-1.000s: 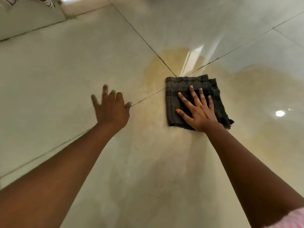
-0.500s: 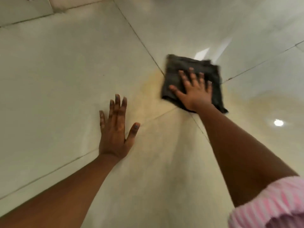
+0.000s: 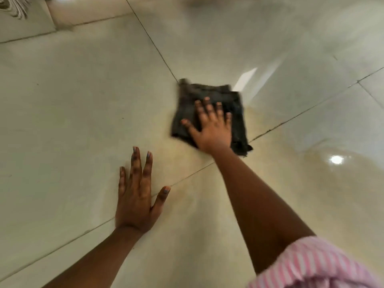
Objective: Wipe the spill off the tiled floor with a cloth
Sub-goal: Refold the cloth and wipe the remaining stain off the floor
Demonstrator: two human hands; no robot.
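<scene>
On the floor, counted from the head view:

- Floor (image 3: 62, 100): one, pale glossy tiles with dark grout lines; two lines cross just beside the cloth's near right corner, under the right forearm.
- Cloth (image 3: 187, 113): one, dark grey, folded to a rough square, lying flat on the floor at centre frame; its far left corner touches a grout line, and its near right corner is frayed. Edges are blurred.
- Spill (image 3: 187, 163): one yellowish wet film, showing around the cloth's near side and reaching right across the tiles toward a bright round reflection (image 3: 336, 159); its full edge cannot be made out.
- Right hand (image 3: 214, 129): one, palm down on the cloth, fingers straight and spread apart, pressing it to the floor; nothing is curled round the fabric.
- Left hand (image 3: 136, 196): one, flat on the bare floor, near and to the left of the cloth, not touching it; fingers straight, thumb splayed right across a grout line, holding nothing.
- Sleeve (image 3: 318, 265): one, pink and white stripes, on the right upper arm at the lower right.
- Patterned item (image 3: 14, 7): one, striped, cut off at the top left corner; what it is cannot be told.
</scene>
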